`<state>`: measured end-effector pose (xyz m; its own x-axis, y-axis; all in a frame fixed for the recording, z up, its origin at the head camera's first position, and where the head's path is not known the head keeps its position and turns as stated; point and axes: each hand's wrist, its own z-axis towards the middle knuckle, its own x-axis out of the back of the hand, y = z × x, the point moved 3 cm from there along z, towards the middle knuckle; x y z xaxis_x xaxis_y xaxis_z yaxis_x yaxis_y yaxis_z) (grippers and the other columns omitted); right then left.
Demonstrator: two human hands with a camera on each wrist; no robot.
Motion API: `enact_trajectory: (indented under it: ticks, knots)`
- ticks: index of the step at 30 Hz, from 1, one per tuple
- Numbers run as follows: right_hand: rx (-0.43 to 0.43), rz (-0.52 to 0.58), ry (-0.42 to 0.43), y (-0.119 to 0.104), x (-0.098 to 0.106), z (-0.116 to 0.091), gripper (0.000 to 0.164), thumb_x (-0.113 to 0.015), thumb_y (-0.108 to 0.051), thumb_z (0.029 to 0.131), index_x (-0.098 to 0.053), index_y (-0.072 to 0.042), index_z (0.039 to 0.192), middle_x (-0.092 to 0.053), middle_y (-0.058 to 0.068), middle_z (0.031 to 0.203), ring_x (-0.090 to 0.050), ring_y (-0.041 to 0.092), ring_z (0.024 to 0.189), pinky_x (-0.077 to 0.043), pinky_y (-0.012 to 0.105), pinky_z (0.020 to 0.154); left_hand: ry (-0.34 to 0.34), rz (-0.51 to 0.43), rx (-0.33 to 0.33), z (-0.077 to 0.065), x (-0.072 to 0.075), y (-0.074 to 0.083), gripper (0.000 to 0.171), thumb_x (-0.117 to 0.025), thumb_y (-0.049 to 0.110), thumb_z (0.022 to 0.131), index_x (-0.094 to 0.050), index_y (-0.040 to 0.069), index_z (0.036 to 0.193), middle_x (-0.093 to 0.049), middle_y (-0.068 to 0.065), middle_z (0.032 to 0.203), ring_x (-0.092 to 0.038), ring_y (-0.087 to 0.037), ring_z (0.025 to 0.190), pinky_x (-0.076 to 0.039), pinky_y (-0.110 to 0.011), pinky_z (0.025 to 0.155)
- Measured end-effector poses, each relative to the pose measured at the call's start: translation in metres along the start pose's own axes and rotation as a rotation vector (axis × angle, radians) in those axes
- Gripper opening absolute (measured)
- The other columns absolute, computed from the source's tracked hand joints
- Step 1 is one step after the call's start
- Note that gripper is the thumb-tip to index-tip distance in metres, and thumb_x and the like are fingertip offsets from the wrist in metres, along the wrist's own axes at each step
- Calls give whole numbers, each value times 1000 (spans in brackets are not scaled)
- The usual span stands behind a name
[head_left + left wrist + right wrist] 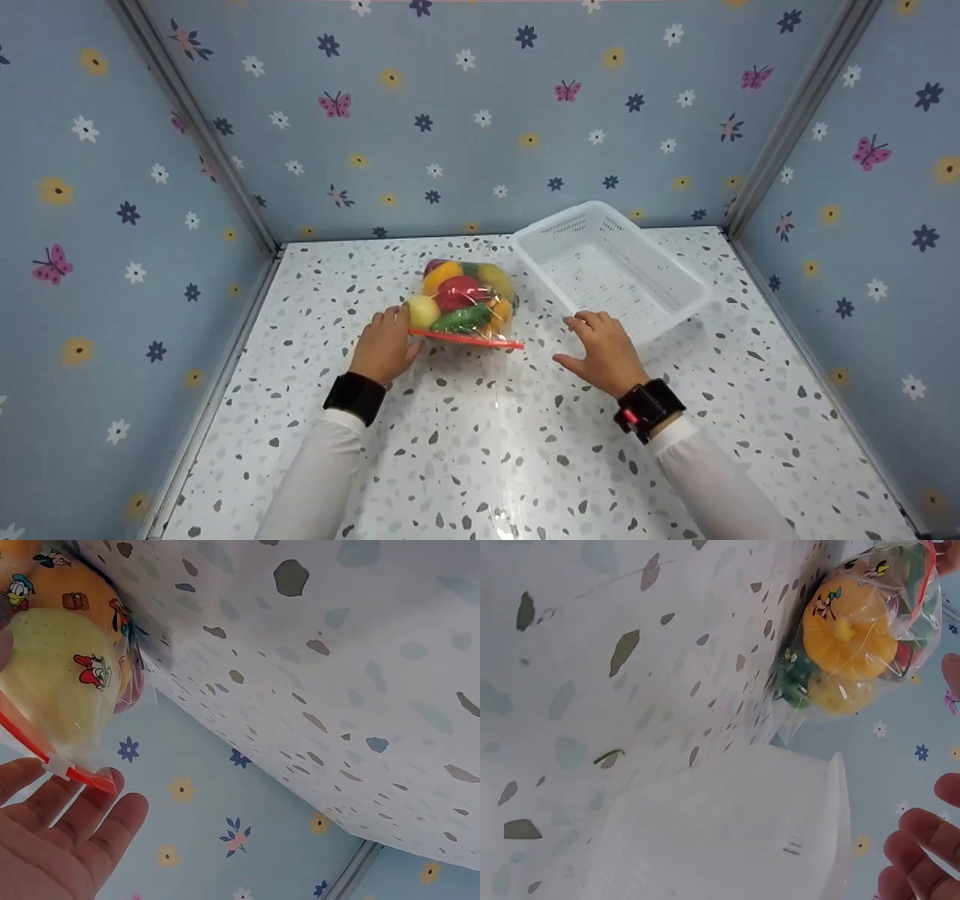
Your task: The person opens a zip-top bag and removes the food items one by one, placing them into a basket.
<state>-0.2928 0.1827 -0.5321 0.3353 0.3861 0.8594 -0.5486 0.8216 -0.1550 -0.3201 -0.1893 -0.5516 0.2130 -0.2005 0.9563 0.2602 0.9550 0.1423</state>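
A clear zip bag (480, 294), printed with small cartoon figures, sits on the table full of colourful fruit-and-vegetable shapes. Among them are a green pepper-like piece (461, 319), a red one (459, 292) and a pale yellow round one (64, 664). Along the bag's near edge runs a red zip strip (465, 340) with a white slider (57, 767). My left hand (384, 346) is at the strip's left end, fingers extended and fingertips right at the bag's corner. My right hand (606, 356), fingers spread and thumb apart, is beside the near corner of a white plastic basket (675, 309), holding nothing.
The basket stands right of the bag, angled, near the back wall. Patterned blue panels (450, 112) enclose the speckled white table (450, 465) at the back and both sides. A short green sliver (609, 756) lies on the tabletop.
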Motion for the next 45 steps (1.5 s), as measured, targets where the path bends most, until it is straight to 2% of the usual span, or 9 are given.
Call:
enact_trajectory:
  ticks: [9, 13, 17, 22, 26, 31, 38, 41, 45]
  knots:
    - [-1, 128, -131, -25, -27, 14, 64, -78, -41, 82, -55, -11, 133, -61, 9, 121, -59, 26, 109, -52, 40, 92, -33, -20, 29, 5, -6, -1, 76, -68, 37, 89, -36, -4, 145, -53, -26, 129, -52, -42, 115, -48, -51, 94]
    - [-52, 152, -221, -33, -39, 23, 71, -76, -41, 83, -47, -11, 141, -58, 13, 129, -58, 30, 117, -49, 43, 98, -41, -57, 34, 7, -8, -2, 79, -69, 36, 88, -33, -2, 147, -52, -26, 128, -52, -42, 115, -48, -52, 95]
    - [-91, 190, -270, -39, -49, 30, 77, -77, -39, 83, -41, -9, 145, -56, 16, 134, -56, 33, 121, -46, 45, 103, -47, -78, 43, 8, -12, -4, 85, -73, 39, 85, -32, 0, 148, -51, -26, 127, -54, -41, 112, -49, -53, 93]
    - [-147, 239, -305, -40, -65, 37, 75, -76, -35, 85, -41, -8, 145, -53, 17, 139, -55, 33, 125, -43, 45, 106, -64, -87, 70, 11, -15, -4, 96, -79, 47, 77, -32, 1, 147, -50, -25, 129, -55, -40, 111, -50, -52, 90]
    - [-194, 303, -341, -39, -77, 38, 72, -73, -34, 87, -40, -8, 146, -51, 15, 143, -54, 32, 127, -42, 45, 108, -64, -123, 61, 14, -13, 0, 95, -81, 49, 74, -37, -2, 141, -48, -25, 129, -56, -40, 108, -50, -52, 88]
    - [-229, 374, -353, -42, -85, 40, 72, -72, -32, 89, -38, -7, 147, -48, 17, 145, -52, 33, 129, -40, 47, 109, -93, -146, 61, 19, -13, 4, 94, -82, 45, 73, -35, -2, 140, -47, -22, 130, -58, -37, 105, -51, -49, 87]
    - [-253, 383, -326, -53, -93, 53, 63, -68, -34, 91, -43, -8, 143, -56, 15, 136, -58, 31, 121, -45, 46, 105, -145, -159, 120, 23, -22, 6, 107, -80, 49, 73, -25, 1, 150, -44, -26, 136, -53, -41, 117, -48, -54, 95]
    - [-263, 367, -313, -55, -96, 56, 56, -66, -36, 92, -47, -9, 137, -60, 14, 130, -62, 30, 114, -48, 45, 100, -144, -163, 128, 23, -24, 8, 107, -81, 47, 71, -26, 1, 150, -44, -26, 135, -52, -41, 118, -48, -55, 94]
    - [-277, 327, -317, -53, -100, 57, 42, -61, -38, 96, -50, -11, 126, -64, 12, 120, -65, 28, 105, -52, 43, 93, -109, -180, 113, 24, -21, 11, 101, -85, 37, 70, -31, 3, 148, -48, -24, 130, -56, -40, 111, -50, -53, 91]
